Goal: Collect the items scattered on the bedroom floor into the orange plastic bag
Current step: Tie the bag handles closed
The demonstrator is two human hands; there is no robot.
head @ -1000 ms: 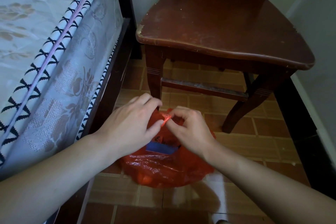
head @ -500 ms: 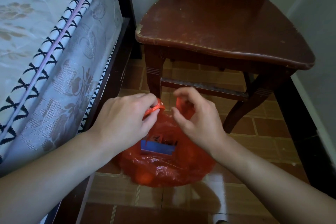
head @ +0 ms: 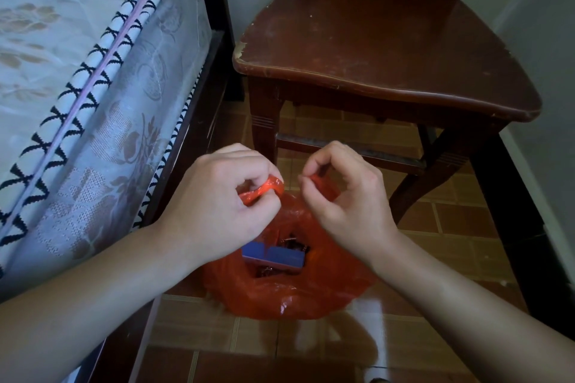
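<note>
The orange plastic bag [head: 298,292] sits on the tiled floor between the bed and the chair. My left hand [head: 217,205] pinches the bag's left handle, and my right hand [head: 345,196] pinches its right handle. The two handles are held a little apart above the bag, so its mouth gapes. Inside lie a blue box [head: 273,255] and some dark metal clips [head: 292,244]; whatever lies deeper is hidden by the plastic.
A mattress with a patterned cover [head: 93,121] on a dark bed frame [head: 199,121] fills the left. A dark wooden chair [head: 385,50] stands just behind the bag, against a grey wall. Brown floor tiles [head: 466,246] show to the right and front.
My hands were together on the bag's handles; they have since lifted and drawn apart, each with one handle. The bag's mouth now shows the blue box and clips.
</note>
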